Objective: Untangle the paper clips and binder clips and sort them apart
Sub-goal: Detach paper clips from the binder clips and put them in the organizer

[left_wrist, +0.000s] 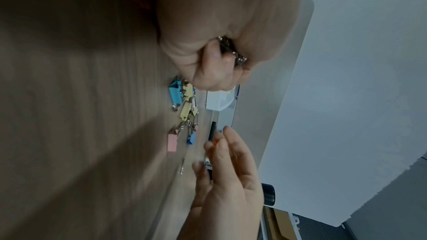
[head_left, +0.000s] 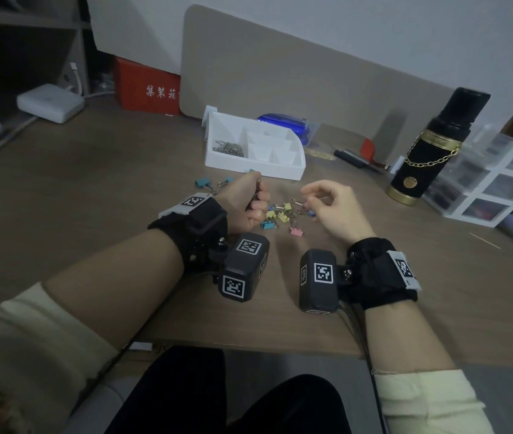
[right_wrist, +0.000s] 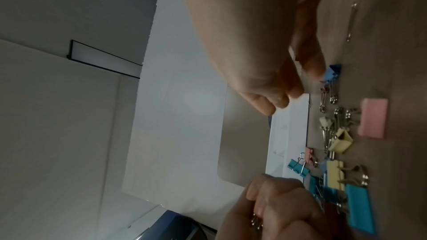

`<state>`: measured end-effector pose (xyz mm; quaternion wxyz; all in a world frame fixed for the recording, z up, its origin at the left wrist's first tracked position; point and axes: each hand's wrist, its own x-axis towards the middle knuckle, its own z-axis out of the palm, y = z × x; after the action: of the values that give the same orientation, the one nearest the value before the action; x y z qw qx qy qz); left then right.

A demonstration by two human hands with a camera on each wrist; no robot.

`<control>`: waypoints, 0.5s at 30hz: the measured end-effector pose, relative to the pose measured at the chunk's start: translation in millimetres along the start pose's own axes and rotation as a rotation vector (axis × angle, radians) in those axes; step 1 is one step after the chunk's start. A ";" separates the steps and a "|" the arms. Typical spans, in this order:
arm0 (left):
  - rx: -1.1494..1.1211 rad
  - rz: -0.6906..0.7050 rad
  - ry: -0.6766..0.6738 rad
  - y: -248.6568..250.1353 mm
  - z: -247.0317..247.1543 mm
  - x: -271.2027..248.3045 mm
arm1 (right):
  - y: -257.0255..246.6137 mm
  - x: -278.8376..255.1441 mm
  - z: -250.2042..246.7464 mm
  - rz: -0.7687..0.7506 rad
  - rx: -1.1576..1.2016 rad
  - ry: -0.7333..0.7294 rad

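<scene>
- The head view is dim and flat, with soft indoor light and no glare; the wooden desk (head_left: 92,189) reads muddy brown.
- Straight lines bow toward the edges, most at 9 and 3 o'clock: wide-angle distortion.
- The black flask (head_left: 430,145) throws a soft shadow toward 10 o'clock onto the beige panel (head_left: 280,73).
- The left wrist view is smeared with motion blur; the left hand (left_wrist: 226,25), at 12 o'clock, is out of focus.
- The right wrist view is grainy; the right hand (right_wrist: 254,43) is a soft blur, and the pink binder clip (right_wrist: 373,118) has fuzzy edges.
</scene>
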<state>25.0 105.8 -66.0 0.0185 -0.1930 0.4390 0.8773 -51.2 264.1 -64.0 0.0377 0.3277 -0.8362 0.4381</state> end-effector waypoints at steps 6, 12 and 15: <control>-0.004 -0.006 -0.013 0.9 -0.5 0.9 | -0.9 -6.6 -1.9 0.070 -0.119 -0.172; -0.013 -0.007 -0.010 1.1 -0.4 0.8 | 5.5 -5.1 -3.8 0.150 -0.223 -0.245; -0.032 0.023 -0.004 1.2 0.4 -0.5 | 7.8 -4.3 -1.8 0.135 -0.219 -0.197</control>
<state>25.0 105.4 -64.7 0.0061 -0.1862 0.4269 0.8849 -52.8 270.9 -70.0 -0.0383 0.3062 -0.8986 0.3119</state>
